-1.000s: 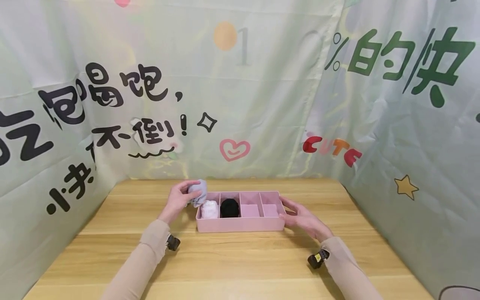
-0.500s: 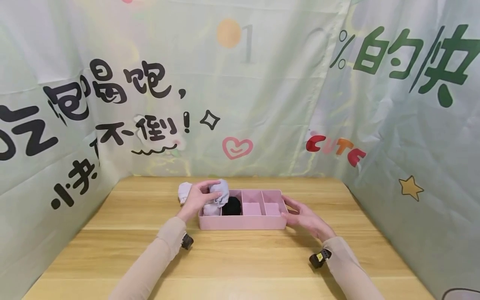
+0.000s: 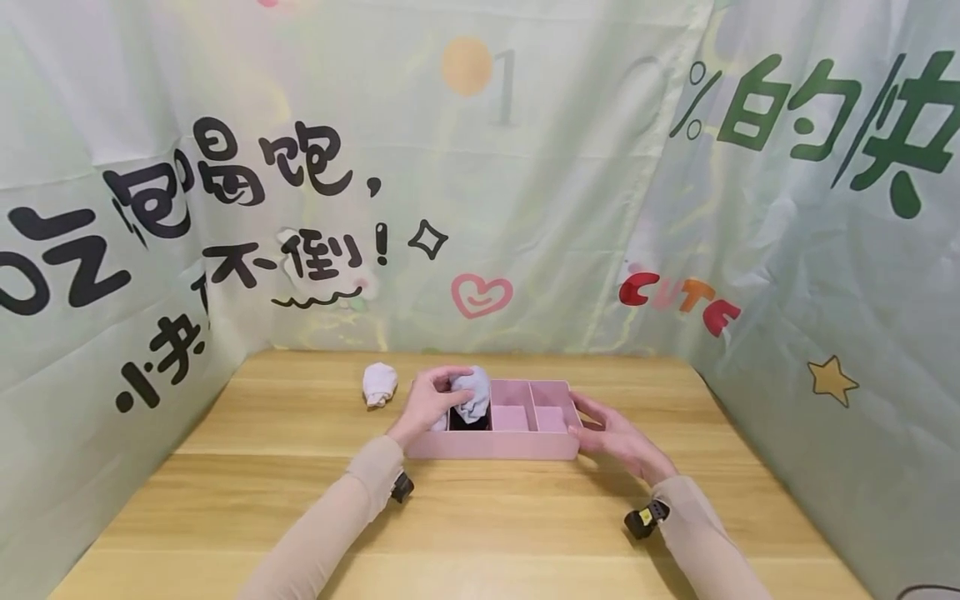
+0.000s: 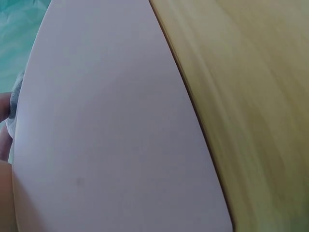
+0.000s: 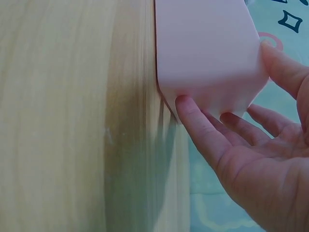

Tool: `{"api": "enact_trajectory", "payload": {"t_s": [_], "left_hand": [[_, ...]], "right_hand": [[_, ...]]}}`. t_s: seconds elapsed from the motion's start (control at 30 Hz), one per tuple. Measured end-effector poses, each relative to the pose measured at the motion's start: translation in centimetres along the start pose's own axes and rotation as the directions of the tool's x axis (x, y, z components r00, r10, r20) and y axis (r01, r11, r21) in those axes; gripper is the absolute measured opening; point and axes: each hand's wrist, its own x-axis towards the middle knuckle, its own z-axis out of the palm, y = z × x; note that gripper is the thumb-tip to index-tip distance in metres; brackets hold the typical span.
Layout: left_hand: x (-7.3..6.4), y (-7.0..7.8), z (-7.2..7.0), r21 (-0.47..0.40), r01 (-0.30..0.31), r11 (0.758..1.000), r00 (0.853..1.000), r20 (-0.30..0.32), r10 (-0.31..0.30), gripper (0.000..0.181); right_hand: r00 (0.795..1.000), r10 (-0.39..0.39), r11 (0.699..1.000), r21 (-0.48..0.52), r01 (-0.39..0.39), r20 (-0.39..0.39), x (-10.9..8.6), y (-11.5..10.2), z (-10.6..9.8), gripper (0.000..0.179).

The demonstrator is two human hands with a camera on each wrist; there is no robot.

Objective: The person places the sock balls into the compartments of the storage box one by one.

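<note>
My left hand (image 3: 427,406) pinches a balled-up grey-blue sock (image 3: 472,396) between thumb and fingers. It is over the second compartment from the left in a pink divided box (image 3: 491,445). Under it shows part of a black balled-up sock (image 3: 470,425). A pale balled-up sock (image 3: 440,423) in the leftmost compartment is mostly hidden by my hand. My right hand (image 3: 617,439) touches the box's right end with spread, fairly straight fingers (image 5: 200,125). In the left wrist view the box's front wall (image 4: 111,116) covers most of the scene.
Behind the box's left end, a pale bundled sock (image 3: 380,384) lies on the wooden table (image 3: 480,525). The two right compartments (image 3: 512,417) show bare pink floors. A printed curtain (image 3: 555,208) stands around the table's back and sides.
My left hand has carried the grey-blue sock rightward from the box's left end to above the black one. The pale sock behind has come into view. My right hand stays at the box's end.
</note>
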Motion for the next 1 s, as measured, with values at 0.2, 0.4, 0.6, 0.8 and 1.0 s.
{"api": "enact_trajectory", "payload": {"t_s": [0.2,0.4,0.6,0.8,1.0], "left_hand": [[0.1,0.4,1.5,0.012,0.004,1.0,0.999,-0.037,-0.004,0.036],[0.3,0.9,2.8,0.01,-0.005,1.0,1.0,0.004,0.005,0.036],[0.7,0.4,3.6,-0.013,-0.038,0.999,0.999,0.037,0.039,0.035],[0.8,-0.3,3.9,0.078,-0.044,0.996,0.995,0.092,0.037,0.032],[0.8,0.2,4.0,0.075,-0.045,0.996,0.986,0.162,0.032,0.036]], "right_hand": [[1.0,0.001,1.0,-0.018,-0.001,0.002,-0.2,0.2,0.1,0.08],[1.0,0.0,1.0,-0.007,0.0,0.007,-0.2,0.2,0.1,0.079],[1.0,0.009,1.0,-0.012,-0.009,-0.005,-0.1,0.1,0.0,0.076],[1.0,0.017,0.999,-0.035,-0.017,-0.001,-0.1,0.3,-0.1,0.078],[1.0,0.005,1.0,-0.018,-0.005,-0.004,0.1,0.3,0.0,0.077]]}}
